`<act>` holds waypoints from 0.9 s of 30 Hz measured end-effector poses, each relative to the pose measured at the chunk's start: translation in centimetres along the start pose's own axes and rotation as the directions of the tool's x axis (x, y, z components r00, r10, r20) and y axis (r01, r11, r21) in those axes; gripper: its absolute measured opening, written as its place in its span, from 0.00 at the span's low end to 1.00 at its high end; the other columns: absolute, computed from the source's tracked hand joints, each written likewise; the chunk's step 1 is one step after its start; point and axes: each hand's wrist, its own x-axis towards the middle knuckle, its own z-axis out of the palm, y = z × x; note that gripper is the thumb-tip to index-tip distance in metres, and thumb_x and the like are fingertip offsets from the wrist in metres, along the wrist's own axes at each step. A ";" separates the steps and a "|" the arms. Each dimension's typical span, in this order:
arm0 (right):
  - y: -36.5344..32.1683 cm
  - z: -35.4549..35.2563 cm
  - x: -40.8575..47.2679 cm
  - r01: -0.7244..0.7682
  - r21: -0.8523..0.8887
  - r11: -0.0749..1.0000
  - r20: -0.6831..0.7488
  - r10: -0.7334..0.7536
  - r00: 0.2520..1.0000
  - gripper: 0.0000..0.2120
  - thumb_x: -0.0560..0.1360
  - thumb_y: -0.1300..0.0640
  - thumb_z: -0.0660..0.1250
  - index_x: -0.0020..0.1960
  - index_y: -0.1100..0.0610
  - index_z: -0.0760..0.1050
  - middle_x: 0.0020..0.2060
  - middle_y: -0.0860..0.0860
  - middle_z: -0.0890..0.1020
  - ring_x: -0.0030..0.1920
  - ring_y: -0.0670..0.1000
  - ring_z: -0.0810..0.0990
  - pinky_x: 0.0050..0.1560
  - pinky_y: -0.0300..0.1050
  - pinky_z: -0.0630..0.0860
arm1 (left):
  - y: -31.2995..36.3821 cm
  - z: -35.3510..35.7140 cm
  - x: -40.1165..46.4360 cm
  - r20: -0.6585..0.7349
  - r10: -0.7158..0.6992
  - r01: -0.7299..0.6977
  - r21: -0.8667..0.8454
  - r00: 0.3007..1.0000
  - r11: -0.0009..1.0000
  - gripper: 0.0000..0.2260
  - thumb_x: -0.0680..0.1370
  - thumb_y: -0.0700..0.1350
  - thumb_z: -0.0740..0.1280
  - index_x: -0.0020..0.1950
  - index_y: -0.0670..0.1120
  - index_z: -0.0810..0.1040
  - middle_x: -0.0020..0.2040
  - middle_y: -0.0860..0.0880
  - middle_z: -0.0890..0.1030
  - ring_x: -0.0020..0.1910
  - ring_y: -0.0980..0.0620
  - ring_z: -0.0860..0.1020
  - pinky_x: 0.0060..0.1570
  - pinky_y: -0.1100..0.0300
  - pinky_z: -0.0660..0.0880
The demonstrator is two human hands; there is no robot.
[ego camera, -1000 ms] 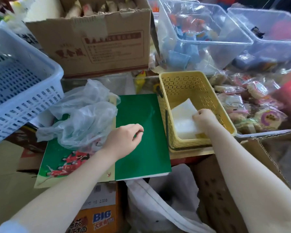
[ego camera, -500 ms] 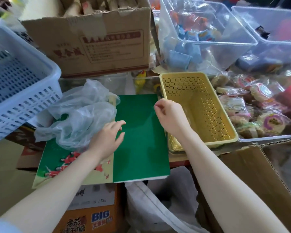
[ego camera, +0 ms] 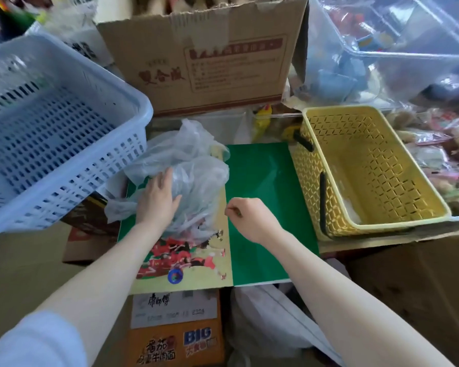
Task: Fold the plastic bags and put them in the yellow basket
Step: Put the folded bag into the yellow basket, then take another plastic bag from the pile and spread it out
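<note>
My left hand lies flat, fingers spread, on the heap of crumpled clear plastic bags, pressing down on it without closing around anything, so that grip is wide open. The heap sits on the left half of the green board that serves as my tabletop, spilling over its left edge and reaching up toward its far left corner. My right hand is curled into a loose fist on the board's plain green right half, near the middle, thumb and forefinger pinched together just beside the right edge of the heap (whether there is a bit of film between those fingertips I cannot tell, it is too small to make out). The near left part of the board shows a printed picture of figures in red, bare of bags. The yellow basket stands against the board's right edge, touching it, with something pale and white lying flat on its bottom at the near end. Off the board's left edge a blue basket sits higher up, tilted, and beyond the far edge stands an open cardboard box.
</note>
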 end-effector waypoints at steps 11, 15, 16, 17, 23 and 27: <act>-2.7 3.1 -0.8 -0.186 0.423 0.887 -0.287 0.326 0.901 0.24 0.77 0.52 0.64 0.69 0.58 0.63 0.55 0.52 0.76 0.51 0.51 0.76 0.52 0.45 0.73 | 0.5 -3.0 -3.7 -0.193 0.267 -0.329 -0.487 0.944 0.809 0.09 0.78 0.41 0.63 0.58 0.43 0.74 0.54 0.49 0.76 0.48 0.61 0.72 0.44 0.68 0.67; -4.3 3.3 -1.3 -0.112 0.580 0.806 -0.387 0.395 0.833 0.43 0.70 0.45 0.72 0.75 0.53 0.51 0.73 0.52 0.59 0.72 0.51 0.60 0.72 0.52 0.60 | 0.4 -6.9 -4.8 -0.277 0.223 -0.354 -0.656 0.935 0.667 0.08 0.78 0.40 0.64 0.54 0.50 0.72 0.39 0.57 0.72 0.38 0.62 0.71 0.39 0.74 0.66; -4.9 3.2 -1.5 -0.076 0.685 0.725 -0.337 0.407 0.849 0.46 0.69 0.44 0.72 0.75 0.50 0.47 0.73 0.51 0.58 0.73 0.50 0.59 0.72 0.52 0.60 | 0.2 -7.6 -5.1 -0.278 0.218 -0.352 -0.690 0.936 0.632 0.09 0.78 0.40 0.64 0.54 0.52 0.71 0.36 0.56 0.71 0.35 0.58 0.71 0.37 0.72 0.66; -5.4 3.2 -1.7 -0.052 0.769 0.638 -0.281 0.409 0.868 0.47 0.69 0.44 0.72 0.75 0.47 0.44 0.73 0.51 0.60 0.72 0.50 0.60 0.70 0.52 0.62 | 0.1 -8.2 -5.5 -0.274 0.213 -0.347 -0.719 0.938 0.602 0.09 0.78 0.39 0.63 0.54 0.52 0.71 0.34 0.55 0.70 0.33 0.56 0.70 0.35 0.70 0.66; -7.8 5.0 -3.2 -0.184 0.841 0.509 -0.131 0.522 0.843 0.37 0.72 0.45 0.68 0.74 0.56 0.56 0.50 0.50 0.81 0.54 0.49 0.78 0.55 0.48 0.74 | -2.6 -7.6 -8.6 -0.182 0.189 -0.258 -0.788 0.965 0.559 0.11 0.78 0.41 0.63 0.55 0.55 0.69 0.46 0.58 0.74 0.37 0.48 0.73 0.43 0.58 0.73; -9.1 7.2 -4.6 -0.231 0.874 0.428 0.011 0.457 0.889 0.15 0.73 0.48 0.68 0.38 0.59 0.72 0.30 0.51 0.74 0.28 0.48 0.72 0.30 0.41 0.68 | -4.2 -6.8 -10.4 -0.080 0.184 -0.168 -0.827 0.980 0.536 0.15 0.79 0.41 0.62 0.54 0.63 0.68 0.39 0.53 0.69 0.30 0.55 0.67 0.34 0.65 0.68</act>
